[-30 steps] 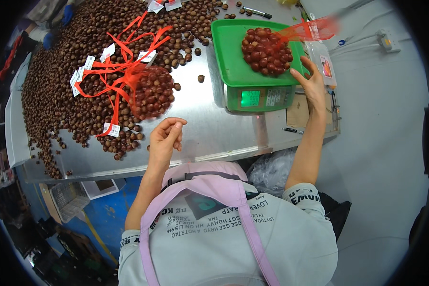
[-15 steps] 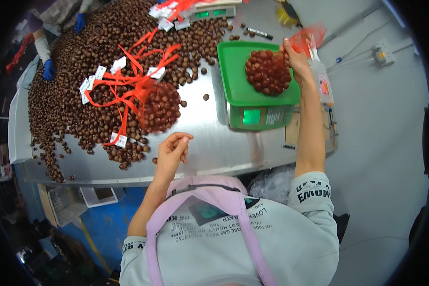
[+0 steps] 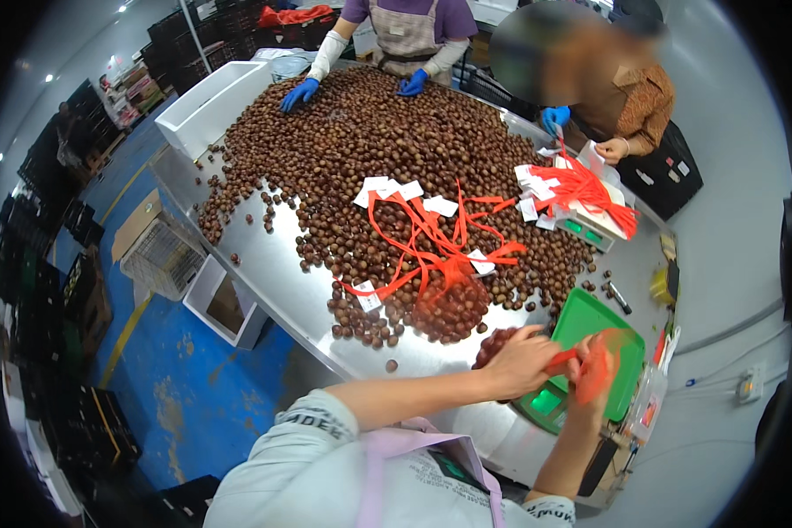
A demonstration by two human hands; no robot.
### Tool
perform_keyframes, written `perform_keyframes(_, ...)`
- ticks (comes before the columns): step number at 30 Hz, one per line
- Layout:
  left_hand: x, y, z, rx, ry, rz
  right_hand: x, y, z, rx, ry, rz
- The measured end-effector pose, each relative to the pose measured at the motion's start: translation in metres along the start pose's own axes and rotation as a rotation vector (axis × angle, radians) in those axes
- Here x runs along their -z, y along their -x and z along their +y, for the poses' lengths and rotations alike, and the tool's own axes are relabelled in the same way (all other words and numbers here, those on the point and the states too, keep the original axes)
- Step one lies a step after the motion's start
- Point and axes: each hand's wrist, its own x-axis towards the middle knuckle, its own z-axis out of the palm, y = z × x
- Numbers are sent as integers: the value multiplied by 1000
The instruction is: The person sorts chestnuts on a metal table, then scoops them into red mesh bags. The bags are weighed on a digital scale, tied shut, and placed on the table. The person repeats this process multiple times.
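Observation:
A red net bag of round brown nuts [image 3: 493, 347] is in front of me, partly hidden by my left hand [image 3: 519, 363]. That hand is closed round the bag's gathered neck. Beside it my right hand [image 3: 587, 370] grips the loose red netting [image 3: 600, 361], slightly blurred by motion. Both hands are over the near side of a green weighing tray [image 3: 623, 392], whose scale has a lit green display [image 3: 546, 402]. Another filled net bag [image 3: 453, 312] lies to the left on the nut pile, with red strips [image 3: 422, 255] and white tags on it.
A large heap of loose nuts [image 3: 370, 132] covers much of the metal table [image 3: 295, 304]. Two people with blue gloves stand across it. A second scale [image 3: 585, 231] bears tagged red strips [image 3: 581, 189]. A marker [image 3: 620, 297] lies beyond the tray; a white foam box [image 3: 207, 110] stands far left.
The net bag has come off the green tray toward me. My left hand has moved right and closed on its neck, while my right hand grips the netting. The view has swung up and left.

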Motion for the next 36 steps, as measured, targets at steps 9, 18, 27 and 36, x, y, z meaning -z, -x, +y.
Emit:
perform_keyframes(9, -15, 86, -48, 150, -37, -83, -5, -12, 98, -121, 97, 1)
perform_keyframes(18, 8, 122, -75, 181, -107, -223, -5, 35, 135, 2, 1079, -280)
perform_keyframes(27, -13, 130, -89, -196, -278, -92, -6, 38, 142, -219, 49, -229)
perform_keyframes(36, 2, 135, -98, -20, -280, -78, 18, 50, 144, 122, 1212, -270)
